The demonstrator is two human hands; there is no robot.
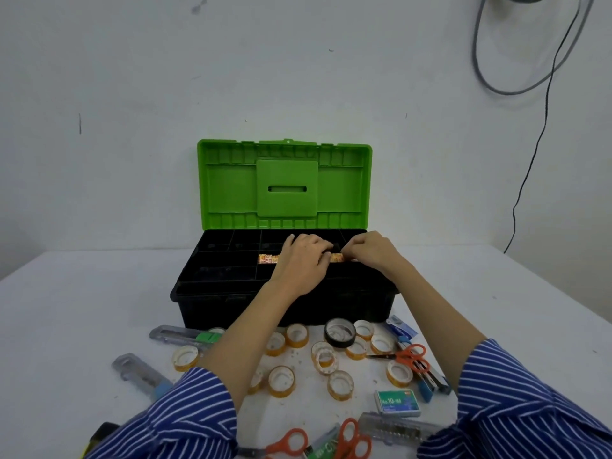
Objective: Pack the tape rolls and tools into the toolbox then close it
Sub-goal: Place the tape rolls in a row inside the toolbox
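The black toolbox stands open with its green lid upright against the wall. A black divided tray sits in its top. A patterned orange strip lies along the tray's middle handle. My left hand and my right hand both rest over the tray's middle, fingers curled on that handle. Several clear tape rolls and a black tape roll lie on the table in front of the box.
Grey utility knives lie front left. Orange scissors, a staples box, a blue stapler and a clear case lie front right. Cables hang on the wall at right.
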